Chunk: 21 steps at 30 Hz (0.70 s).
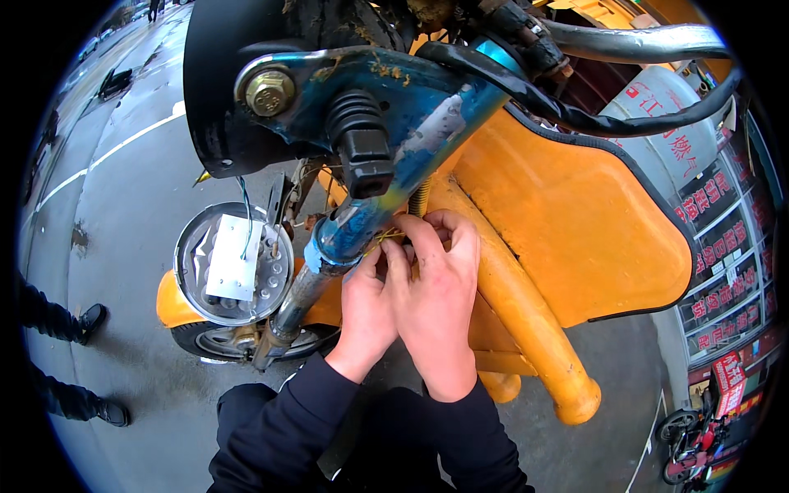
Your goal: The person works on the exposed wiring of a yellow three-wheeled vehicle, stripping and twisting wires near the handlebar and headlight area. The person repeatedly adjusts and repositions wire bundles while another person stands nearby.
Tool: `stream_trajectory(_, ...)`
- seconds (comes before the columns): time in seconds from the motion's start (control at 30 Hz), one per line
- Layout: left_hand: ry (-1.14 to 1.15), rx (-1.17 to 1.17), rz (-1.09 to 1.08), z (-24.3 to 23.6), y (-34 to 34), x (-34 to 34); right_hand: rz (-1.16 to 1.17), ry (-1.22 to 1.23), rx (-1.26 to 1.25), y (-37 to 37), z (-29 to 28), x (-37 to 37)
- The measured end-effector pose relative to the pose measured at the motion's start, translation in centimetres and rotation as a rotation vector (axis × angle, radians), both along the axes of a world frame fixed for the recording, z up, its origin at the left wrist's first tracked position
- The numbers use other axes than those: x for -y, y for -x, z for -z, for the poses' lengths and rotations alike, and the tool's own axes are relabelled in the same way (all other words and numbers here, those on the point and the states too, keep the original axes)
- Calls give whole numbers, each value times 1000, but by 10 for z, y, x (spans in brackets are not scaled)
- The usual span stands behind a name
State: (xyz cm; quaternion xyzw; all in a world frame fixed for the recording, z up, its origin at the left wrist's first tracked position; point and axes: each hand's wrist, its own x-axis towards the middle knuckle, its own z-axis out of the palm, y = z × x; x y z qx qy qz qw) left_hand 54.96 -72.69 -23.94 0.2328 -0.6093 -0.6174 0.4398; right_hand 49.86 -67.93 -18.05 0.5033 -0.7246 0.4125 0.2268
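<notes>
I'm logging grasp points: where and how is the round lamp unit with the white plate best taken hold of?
Probably by its outer rim, coming from the left with fingers around the curved edge: the round lamp unit looks unobstructed there, while the fork tube runs close on its right. Better to avoid the face, where the white plate sits and thin wires rise.

Grey pvmt (pixel 123 246) w/ white line (pixel 131 142) — shopfront (pixel 723 246) on R

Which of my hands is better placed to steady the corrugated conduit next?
Probably your right hand: it's just below the corrugated conduit; your left hand is farther off, near the thin yellow wires.
</notes>
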Motion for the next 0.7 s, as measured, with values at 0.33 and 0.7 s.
stream_trajectory(0.33, 357, -140, -80, 5, 10, 2, 52, -51, -148, 0, -7, -7)
stream_trajectory(0.7, 85, -160, 11, 11, 3, 4, -71, 102, 415, 17, -27, -43)
